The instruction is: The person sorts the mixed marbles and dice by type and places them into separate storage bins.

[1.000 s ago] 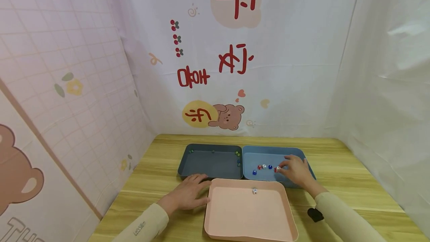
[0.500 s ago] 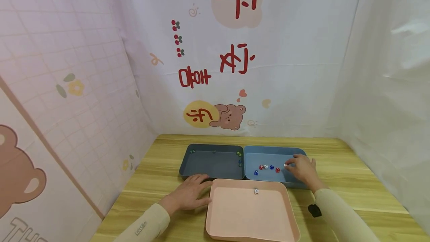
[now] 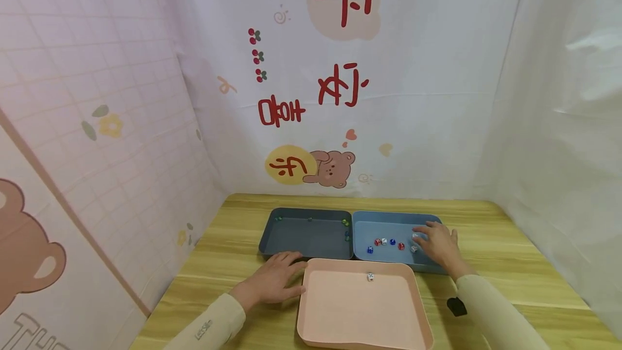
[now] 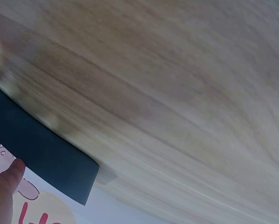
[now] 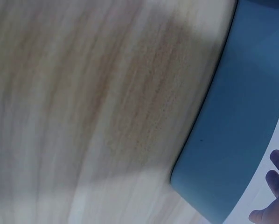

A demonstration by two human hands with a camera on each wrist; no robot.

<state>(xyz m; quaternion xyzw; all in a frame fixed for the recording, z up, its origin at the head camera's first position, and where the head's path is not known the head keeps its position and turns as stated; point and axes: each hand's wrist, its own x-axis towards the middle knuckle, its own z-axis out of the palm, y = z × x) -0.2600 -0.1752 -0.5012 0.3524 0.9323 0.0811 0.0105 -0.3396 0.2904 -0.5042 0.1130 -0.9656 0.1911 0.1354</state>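
In the head view my right hand (image 3: pixel 439 243) is over the right end of the blue tray (image 3: pixel 384 226), thumb and fingers apart. A pale die (image 3: pixel 414 236) lies between its fingertips, and a clear or white die (image 3: pixel 414 249) sits just below the thumb; contact with either cannot be told. Farther left in that tray are red dice (image 3: pixel 401 246), blue dice (image 3: pixel 370 250) and a white die (image 3: pixel 384 242). My left hand (image 3: pixel 272 280) rests with relaxed fingers at the left rim of the pink tray (image 3: pixel 364 312), which holds one white die (image 3: pixel 371 276).
A dark grey tray (image 3: pixel 301 236) stands left of the blue one, with several small green dice (image 3: pixel 345 222) along its edges. All trays are on a wood-grain table (image 3: pixel 505 263). A black object (image 3: pixel 455 307) lies beside my right sleeve. Printed cloth hangs behind.
My right hand moved right from the red die, held a white die at the right end of the blue tray, then spread its fingers. My left hand stayed in place.
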